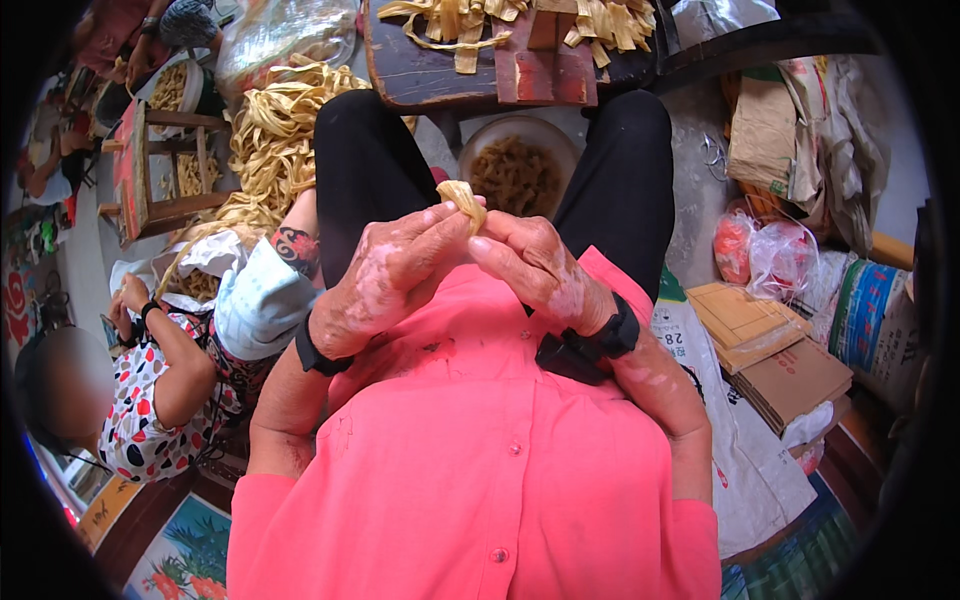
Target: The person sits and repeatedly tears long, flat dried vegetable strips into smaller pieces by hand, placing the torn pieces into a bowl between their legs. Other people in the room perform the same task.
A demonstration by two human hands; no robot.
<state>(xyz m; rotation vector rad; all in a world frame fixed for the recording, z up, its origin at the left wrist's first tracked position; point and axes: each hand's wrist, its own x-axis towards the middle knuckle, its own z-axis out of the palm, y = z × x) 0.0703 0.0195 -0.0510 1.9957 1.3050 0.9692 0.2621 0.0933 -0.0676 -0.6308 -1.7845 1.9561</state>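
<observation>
Between the fingertips of both hands is a small folded, yellowish-tan strip [463, 202], apparently dried plant material. My left hand [409, 259] pinches it from the left, its thumb hidden behind the fingers. From the other side my right hand [536, 259] meets it, thumb and fingers close to the strip's lower end. Beyond the hands, on the floor between my knees, stands a round pale basin [574, 154] holding many short tan pieces [517, 176]. More flat strips [469, 37] lie on a dark wooden stool [427, 82], around a reddish wooden block fixture [544, 67].
At left, a heap of long tan strips [274, 142] lies beside an overturned wooden stool [139, 172]. A co-worker [172, 375] sits close by my left elbow, handling a strip. Cardboard [795, 375], plastic bags [780, 255] and a printed bucket [870, 315] crowd the right side.
</observation>
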